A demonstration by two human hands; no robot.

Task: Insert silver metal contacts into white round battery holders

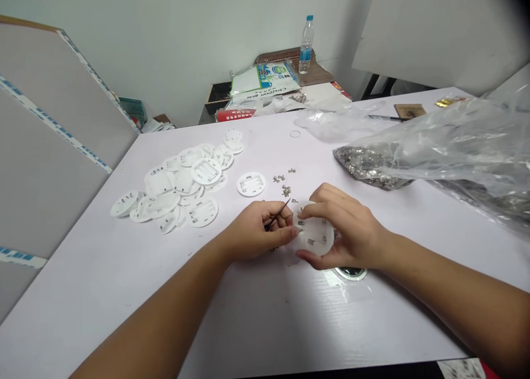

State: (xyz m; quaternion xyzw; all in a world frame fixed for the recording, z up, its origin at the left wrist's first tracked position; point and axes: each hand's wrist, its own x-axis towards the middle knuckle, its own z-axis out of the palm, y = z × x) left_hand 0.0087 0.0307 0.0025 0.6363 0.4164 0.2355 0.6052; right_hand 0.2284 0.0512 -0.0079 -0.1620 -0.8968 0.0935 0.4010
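My left hand pinches slim dark tweezers, their fine tip pointing up and right towards a round white plastic disc. My right hand holds that disc by its edge, tilted a little above the table. Small metal clips lie loose just beyond my hands. Further left stands a single white disc with moulded slots, beside a heap of several similar discs. A dark round piece is partly hidden under my right hand.
A clear plastic bag of metal clips lies at the right of the white table. Grey partition panels stand at the left. Papers, a water bottle and a small wooden board sit towards the back.
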